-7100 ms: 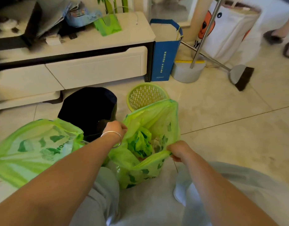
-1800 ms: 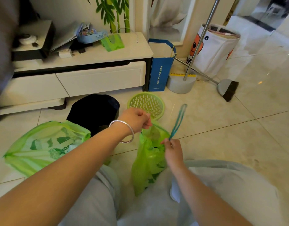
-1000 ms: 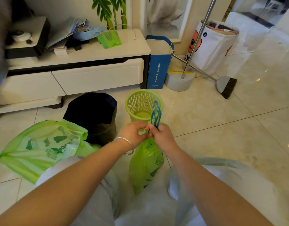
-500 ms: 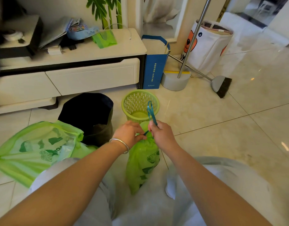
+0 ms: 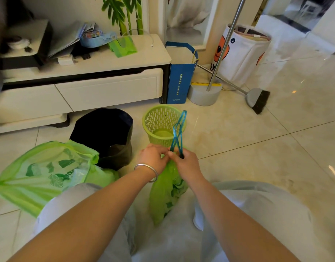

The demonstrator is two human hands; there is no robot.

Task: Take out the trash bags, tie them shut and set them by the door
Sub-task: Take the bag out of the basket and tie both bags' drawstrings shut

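Observation:
A small green trash bag (image 5: 167, 191) hangs between my knees, its neck gathered tight. My left hand (image 5: 153, 157), with a silver bangle on the wrist, pinches the gathered neck. My right hand (image 5: 185, 163) meets it and grips the blue drawstring (image 5: 179, 133), whose loops stand up above my fingers. A second, larger green trash bag (image 5: 43, 174) lies on the floor at the left, its mouth loosely open. Beyond my hands stands an empty green slotted bin (image 5: 159, 120), and left of it a bin lined with a black bag (image 5: 104, 133).
A low white TV cabinet (image 5: 83, 91) runs along the back left. A blue paper bag (image 5: 179, 78), a dustpan with a broom (image 5: 257, 99) and a white laundry basket (image 5: 242, 57) stand at the back right. Tiled floor spreads to the right.
Seven seconds ago the small bag's mouth was held wide open; now it is cinched. Over the last second both hands came together at the neck, with the drawstring loops upright.

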